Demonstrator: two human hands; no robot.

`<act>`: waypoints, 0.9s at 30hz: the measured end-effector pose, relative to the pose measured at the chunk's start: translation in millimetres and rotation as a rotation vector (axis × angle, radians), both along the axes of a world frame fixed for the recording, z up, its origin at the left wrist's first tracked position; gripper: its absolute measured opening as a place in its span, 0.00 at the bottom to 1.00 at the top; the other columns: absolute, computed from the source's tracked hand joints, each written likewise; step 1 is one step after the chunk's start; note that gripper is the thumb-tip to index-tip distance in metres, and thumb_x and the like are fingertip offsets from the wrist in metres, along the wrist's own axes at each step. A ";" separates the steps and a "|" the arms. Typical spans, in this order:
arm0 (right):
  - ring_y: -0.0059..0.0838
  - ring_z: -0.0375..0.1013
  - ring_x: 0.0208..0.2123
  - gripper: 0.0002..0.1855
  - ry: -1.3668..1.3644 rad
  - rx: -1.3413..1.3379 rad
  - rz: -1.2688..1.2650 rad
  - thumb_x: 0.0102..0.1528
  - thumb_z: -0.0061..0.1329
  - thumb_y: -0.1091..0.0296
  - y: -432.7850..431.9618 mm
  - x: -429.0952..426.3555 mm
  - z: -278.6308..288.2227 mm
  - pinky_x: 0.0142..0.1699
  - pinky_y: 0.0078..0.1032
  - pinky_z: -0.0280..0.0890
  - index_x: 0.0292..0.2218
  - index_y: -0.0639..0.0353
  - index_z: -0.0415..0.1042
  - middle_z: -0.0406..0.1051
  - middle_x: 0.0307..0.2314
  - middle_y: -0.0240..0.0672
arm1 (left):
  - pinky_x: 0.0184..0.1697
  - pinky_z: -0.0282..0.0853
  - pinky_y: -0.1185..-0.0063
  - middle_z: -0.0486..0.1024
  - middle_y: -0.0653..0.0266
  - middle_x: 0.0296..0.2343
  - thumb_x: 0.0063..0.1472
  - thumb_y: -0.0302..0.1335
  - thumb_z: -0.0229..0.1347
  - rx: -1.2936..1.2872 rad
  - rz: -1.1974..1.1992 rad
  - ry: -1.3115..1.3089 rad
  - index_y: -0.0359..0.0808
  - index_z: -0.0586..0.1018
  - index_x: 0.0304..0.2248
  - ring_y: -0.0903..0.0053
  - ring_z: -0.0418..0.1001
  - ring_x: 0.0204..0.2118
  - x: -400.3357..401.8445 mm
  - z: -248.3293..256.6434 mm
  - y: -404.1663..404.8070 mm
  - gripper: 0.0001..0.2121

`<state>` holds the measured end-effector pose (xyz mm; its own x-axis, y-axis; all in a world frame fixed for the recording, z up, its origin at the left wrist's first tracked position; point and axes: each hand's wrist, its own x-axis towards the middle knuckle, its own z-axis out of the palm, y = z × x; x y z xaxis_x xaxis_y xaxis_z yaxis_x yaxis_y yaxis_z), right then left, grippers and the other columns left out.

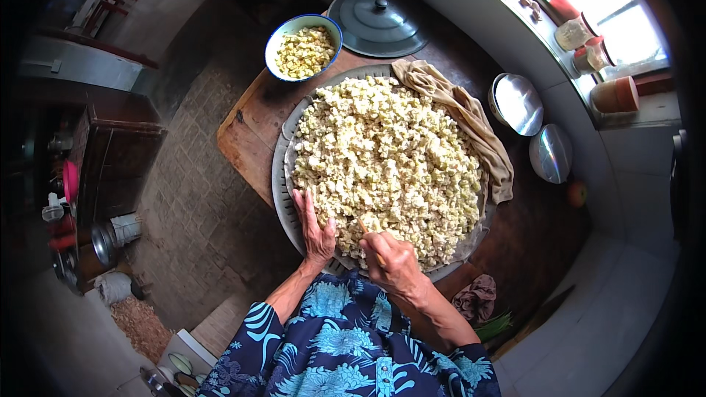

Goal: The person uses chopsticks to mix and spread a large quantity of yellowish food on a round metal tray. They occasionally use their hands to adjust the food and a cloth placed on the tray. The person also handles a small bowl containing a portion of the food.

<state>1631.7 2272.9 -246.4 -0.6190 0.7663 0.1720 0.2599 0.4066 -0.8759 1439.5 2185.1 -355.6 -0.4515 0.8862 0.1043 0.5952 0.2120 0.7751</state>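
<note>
A broad mound of chopped pale-green and white food [386, 160], which looks floury, covers a round metal steamer tray [280, 193] in front of me. Thin cloth shows beneath the mound along the lower edge. My left hand [319, 238] lies flat against the mound's lower left side, thumb apart from the fingers, holding nothing. In my right hand [394, 262] is a thin wooden stick [362, 225], apparently a chopstick, its tip at the mound's near edge. Whether there is a second stick cannot be seen. A twisted beige cloth [466, 107] drapes over the tray's upper right rim.
Beyond the tray, a blue-rimmed enamel bowl [271, 47] holds chopped yellowish food beside a dark metal lid [380, 25]. Shiny metal bowls [551, 153] lean by the tiled wall at right. A crumpled brown cloth [475, 298] and green stalks [493, 326] lie near my right forearm.
</note>
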 end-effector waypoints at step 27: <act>0.36 0.69 0.19 0.05 0.207 -0.082 -0.137 0.55 0.52 0.80 -1.5 -48.1 -18.1 0.23 0.31 0.64 0.36 0.65 0.72 0.69 0.21 0.41 | 0.69 0.33 0.62 0.40 0.38 0.64 0.68 0.41 0.38 0.029 -0.055 -0.071 0.23 0.49 0.63 0.50 0.36 0.69 -24.2 -30.1 1.0 0.33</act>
<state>1583.6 2271.4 -264.5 -0.4661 0.8575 0.2179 0.1192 0.3049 -0.9449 1415.3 2186.1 -385.6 -0.4090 0.9071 0.0997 0.5491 0.1573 0.8208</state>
